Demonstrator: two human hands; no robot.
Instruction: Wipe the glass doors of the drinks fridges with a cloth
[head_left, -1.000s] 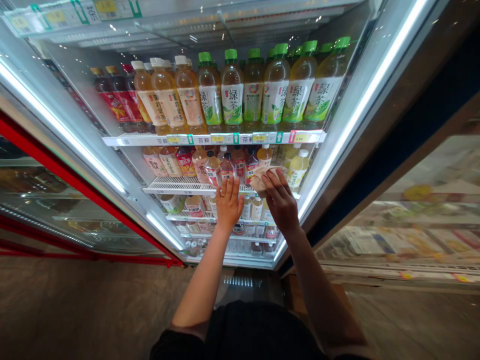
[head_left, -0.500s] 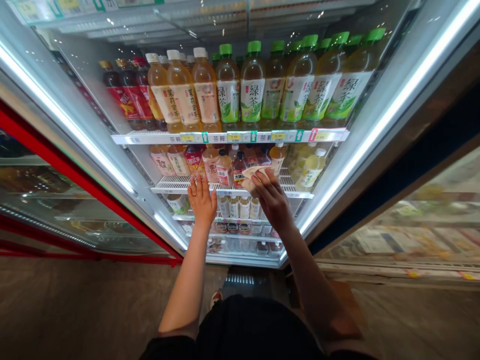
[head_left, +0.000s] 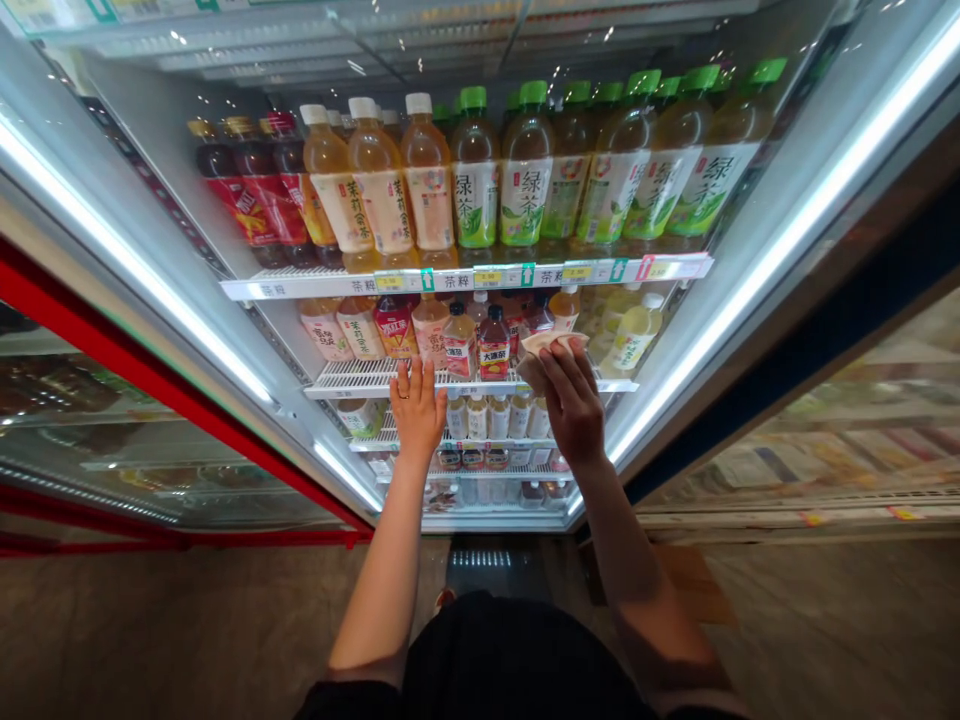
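My left hand (head_left: 418, 410) is raised with its fingers stretched out and palm forward, flat against what looks like the glass front of a lit drinks cooler. A ring shows on one finger. In my right hand (head_left: 576, 410) is a folded pale beige cloth (head_left: 551, 345), pressed flat toward the glass under the fingers. Behind the glass, between and above the hands, stand small bottles of tea (head_left: 493, 343) on a wire shelf (head_left: 352, 378). Higher up, a row of green-capped tea bottles (head_left: 527, 170) and white-capped amber bottles (head_left: 379, 180) fills another shelf.
Bright light strips (head_left: 142, 260) run down both sides of the cooler. A red frame (head_left: 165, 400) borders a neighbouring cooler on the left. To the right is a dark blue frame (head_left: 697, 420) with blurred shelves beyond. A brown floor (head_left: 187, 620) lies below.
My right hand has slid slightly right with the cloth. The left hand appears slightly right and lower too, while the whole view has shifted a little.
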